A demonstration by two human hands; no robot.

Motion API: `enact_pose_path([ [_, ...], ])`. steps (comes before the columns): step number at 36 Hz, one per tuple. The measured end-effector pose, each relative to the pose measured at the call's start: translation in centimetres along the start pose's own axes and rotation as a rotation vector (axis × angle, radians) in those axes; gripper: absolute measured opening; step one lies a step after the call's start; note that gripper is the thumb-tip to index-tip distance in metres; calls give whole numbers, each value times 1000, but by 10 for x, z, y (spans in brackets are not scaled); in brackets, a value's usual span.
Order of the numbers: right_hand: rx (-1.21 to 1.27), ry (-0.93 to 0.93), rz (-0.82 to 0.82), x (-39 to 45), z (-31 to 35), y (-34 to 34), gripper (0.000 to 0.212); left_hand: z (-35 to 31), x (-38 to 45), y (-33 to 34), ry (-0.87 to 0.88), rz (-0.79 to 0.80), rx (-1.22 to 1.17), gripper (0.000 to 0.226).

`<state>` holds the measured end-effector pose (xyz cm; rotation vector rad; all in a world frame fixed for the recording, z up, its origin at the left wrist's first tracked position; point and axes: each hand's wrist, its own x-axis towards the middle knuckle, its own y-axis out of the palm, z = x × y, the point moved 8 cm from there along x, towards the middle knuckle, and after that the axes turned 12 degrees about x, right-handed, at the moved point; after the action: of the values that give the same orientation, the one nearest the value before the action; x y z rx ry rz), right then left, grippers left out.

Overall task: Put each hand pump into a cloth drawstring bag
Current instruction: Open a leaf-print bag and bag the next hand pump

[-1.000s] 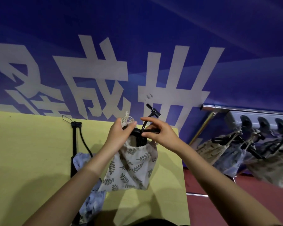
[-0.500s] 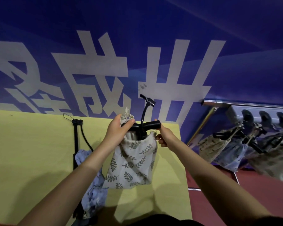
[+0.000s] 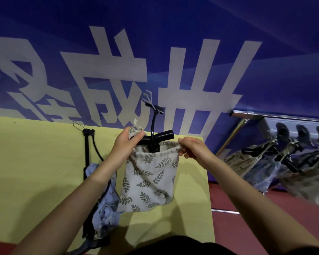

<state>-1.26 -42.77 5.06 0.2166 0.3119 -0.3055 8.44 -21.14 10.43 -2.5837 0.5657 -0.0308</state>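
A white cloth bag with a green leaf print hangs above the yellow table. A black hand pump stands inside it, with its T-handle and hose sticking out of the mouth. My left hand grips the bag's left rim together with the drawstring and the pump handle's left end. My right hand pinches the right rim of the bag. On the table to the left lies a second black pump, partly under a blue patterned cloth bag.
A blue wall with large white characters rises behind the table. At the right, several bagged pumps lean under a metal rail over the red floor. The table's right edge runs just right of the held bag.
My right hand left the pump handle and took hold of the bag's right rim. The bag mouth is now pulled wider and the pump sits lower in the bag.
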Motion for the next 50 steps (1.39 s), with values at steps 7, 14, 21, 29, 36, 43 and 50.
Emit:
enact_pose_path([
  [7, -15, -83, 70, -12, 37, 10, 37, -8, -6, 5, 13, 18, 82, 27],
  [14, 43, -241, 279, -34, 81, 38, 18, -18, -11, 3, 68, 25, 139, 27],
  [21, 121, -402, 225, -35, 117, 39, 25, -37, -11, 0, 150, 86, 179, 20],
  [29, -271, -427, 210, -40, 116, 47, 34, -38, -12, 7, 177, 152, 237, 19],
  [36, -264, -398, 249, -48, 106, 48, 27, -26, -8, 6, 111, 79, 173, 18],
  [43, -350, -406, 170, -47, 114, 40, 28, -22, -3, 3, 98, 89, 176, 26],
  [50, -279, -379, 142, -39, 110, 42, 21, -33, -3, 14, 144, 103, 193, 11],
])
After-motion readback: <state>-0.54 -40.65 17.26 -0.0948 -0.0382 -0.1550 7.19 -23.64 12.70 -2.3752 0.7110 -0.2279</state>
